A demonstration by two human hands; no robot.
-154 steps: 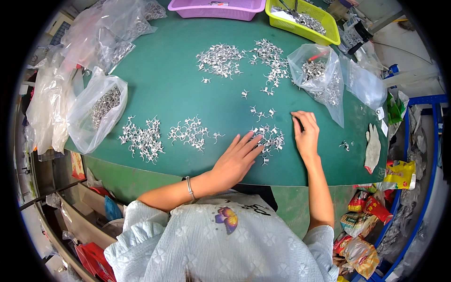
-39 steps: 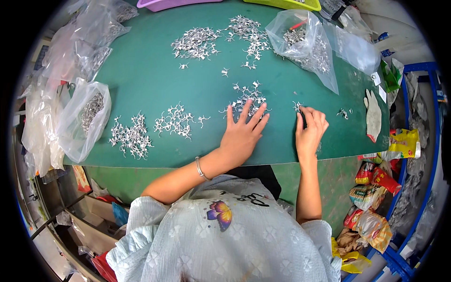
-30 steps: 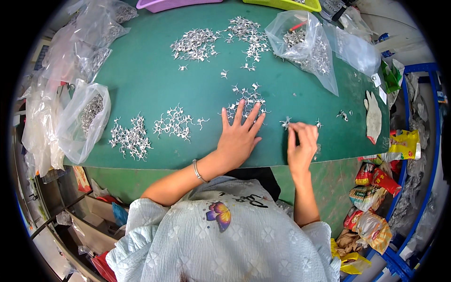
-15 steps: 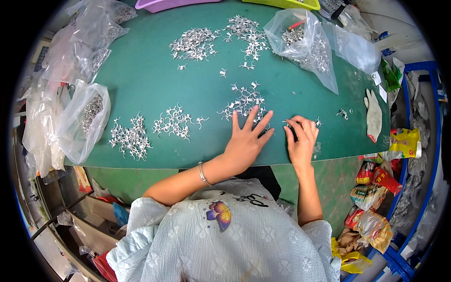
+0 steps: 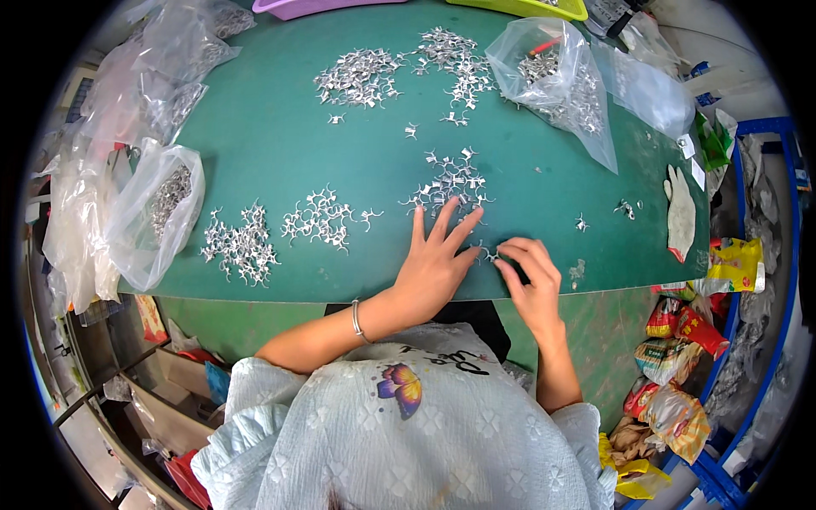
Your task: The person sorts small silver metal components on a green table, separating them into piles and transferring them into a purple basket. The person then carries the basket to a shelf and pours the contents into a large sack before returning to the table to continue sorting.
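Observation:
On the green table, my left hand point(image 5: 435, 262) lies with its fingers spread. Its fingertips touch the near edge of a loose pile of small silver metal clips point(image 5: 450, 180) with curved arms. To its right, my right hand point(image 5: 534, 276) has thumb and forefinger drawn together at a small metal clip point(image 5: 488, 253), just beside the left thumb. The fingers partly cover where they meet that clip. A small separate clump of clips point(image 5: 581, 223) lies to the right of the right hand.
Left of my hands are two more clip groups point(image 5: 321, 218) point(image 5: 242, 245); bigger heaps point(image 5: 359, 78) lie farther back. Plastic bags of clips stand left point(image 5: 174, 204) and back right point(image 5: 578, 98). A white glove point(image 5: 680, 212) lies right. Purple point(image 5: 327, 7) and yellow-green baskets point(image 5: 544, 8) sit at the far edge.
My right hand has moved left and nearer, toward the left hand, with its fingers now at a clip by the left thumb. The left hand stays at the pile, its fingers slightly shifted.

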